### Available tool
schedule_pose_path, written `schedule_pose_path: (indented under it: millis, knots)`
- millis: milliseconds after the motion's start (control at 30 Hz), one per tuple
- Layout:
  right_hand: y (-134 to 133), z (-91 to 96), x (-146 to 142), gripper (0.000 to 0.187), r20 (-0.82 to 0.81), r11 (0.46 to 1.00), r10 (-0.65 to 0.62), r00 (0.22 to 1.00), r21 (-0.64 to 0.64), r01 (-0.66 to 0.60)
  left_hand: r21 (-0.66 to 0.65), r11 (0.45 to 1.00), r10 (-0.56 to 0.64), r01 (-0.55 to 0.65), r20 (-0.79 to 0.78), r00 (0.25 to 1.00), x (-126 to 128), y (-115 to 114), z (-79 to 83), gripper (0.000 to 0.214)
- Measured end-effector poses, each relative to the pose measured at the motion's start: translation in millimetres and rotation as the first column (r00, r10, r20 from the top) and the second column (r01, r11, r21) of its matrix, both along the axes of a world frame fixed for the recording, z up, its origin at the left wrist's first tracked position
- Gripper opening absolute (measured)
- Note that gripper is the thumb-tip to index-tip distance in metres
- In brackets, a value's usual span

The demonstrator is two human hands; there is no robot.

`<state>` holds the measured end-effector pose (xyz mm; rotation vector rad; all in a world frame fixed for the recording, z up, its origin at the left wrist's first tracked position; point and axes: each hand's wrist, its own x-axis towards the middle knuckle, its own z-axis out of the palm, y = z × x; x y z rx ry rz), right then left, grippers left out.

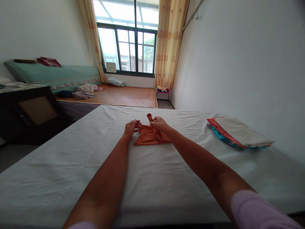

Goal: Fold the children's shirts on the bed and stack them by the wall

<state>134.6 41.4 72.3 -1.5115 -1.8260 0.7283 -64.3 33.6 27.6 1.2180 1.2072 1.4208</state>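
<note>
An orange garment (148, 136) lies folded into a small bundle on the white-sheeted bed (152, 184), with a squarish panel on its top. My right hand (160, 123) pinches a bunched part of it, which stands up above the rest as a short rolled end. At the garment's left upper edge is my left hand (131, 128), its fingers slightly apart and beside the fabric; whether they touch it is hard to make out. The garment's right side is partly hidden behind my right forearm.
A stack of folded cloths (241, 132), beige, orange and teal, rests at the right near the wall. Beyond stands a brown mat-covered bed (133, 95) with piled clothes (84, 91). A dark cabinet (30, 111) is at left, a small stool (163, 91) by the curtain.
</note>
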Motion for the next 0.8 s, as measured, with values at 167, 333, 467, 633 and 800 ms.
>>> schedule_pose_path:
  millis: [167, 333, 467, 633, 800]
  knots:
    - [-5, 6.5, -11, 0.04, -0.32, 0.973, 0.108, 0.941, -0.161, -0.166, 0.027, 0.996, 0.084, -0.085, 0.027, 0.996, 0, 2, 2.2, 0.051]
    - [0, 15.3, 31, 0.041, -0.31, 0.988, 0.0, 0.951, 0.147, 0.048, 0.203, 0.962, 0.203, -0.182, -0.088, 0.975, 11, 5, 12.8, 0.052]
    - [-8, -9.2, 29, 0.038, 0.081, 0.953, 0.137, 0.987, 0.261, -0.153, 0.297, 0.952, 0.136, 0.07, -0.62, 0.772, 36, -2, 8.2, 0.038]
    - [-16, -49.0, 23, 0.052, 0.52, 0.913, 0.278, 0.807, 0.117, -0.39, 0.096, 0.966, 0.033, 0.239, -0.967, 0.252, 58, -12, -15.2, 0.047]
    - [-7, -58.3, 43, 0.06, 0.572, 0.97, 0.175, 0.801, 0.041, -0.241, -0.011, 0.994, -0.021, 0.106, -0.995, 0.094, 59, -13, -19.5, 0.06]
